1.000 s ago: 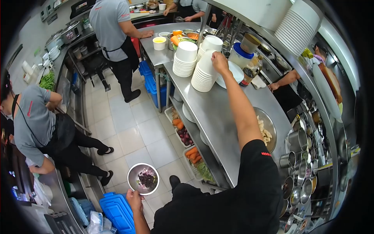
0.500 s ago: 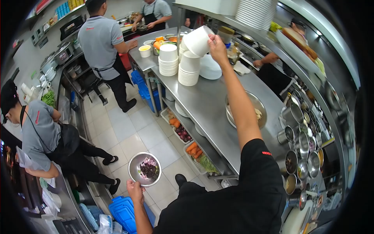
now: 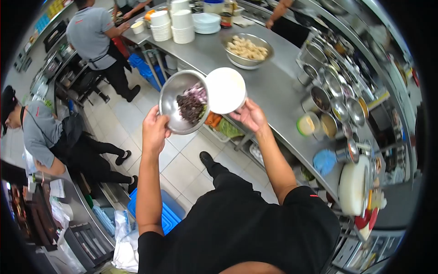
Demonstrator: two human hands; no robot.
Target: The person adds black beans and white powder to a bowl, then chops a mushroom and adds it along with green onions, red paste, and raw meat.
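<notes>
My left hand [image 3: 156, 130] is closed on the rim of a steel bowl [image 3: 171, 93], which tilts to the right. Inside it lie chopped purple onion [image 3: 197, 93], a dark chopped heap [image 3: 189, 108] and a bit of green. In my right hand [image 3: 251, 116] is a white tub [image 3: 226, 90], gripped at its lower right edge, its round white face toward me. The tub's left edge overlaps the steel bowl's right rim in this view. Beyond them, a larger steel bowl [image 3: 230, 42] of pale chunks [image 3: 248, 48] stands on the steel counter [image 3: 283, 82].
Stacks of white tubs [image 3: 182, 32] and white plates [image 3: 206, 23] stand at the counter's far end. Steel pots and pans [image 3: 337, 82] crowd its right side. Co-workers stand at left [image 3: 39, 132] and far left [image 3: 93, 34]. Vegetable trays [image 3: 228, 128] sit beneath the counter.
My right hand has come back from the tub stacks with a white tub. My left hand has raised the steel bowl beside it. The view has shifted right and down.
</notes>
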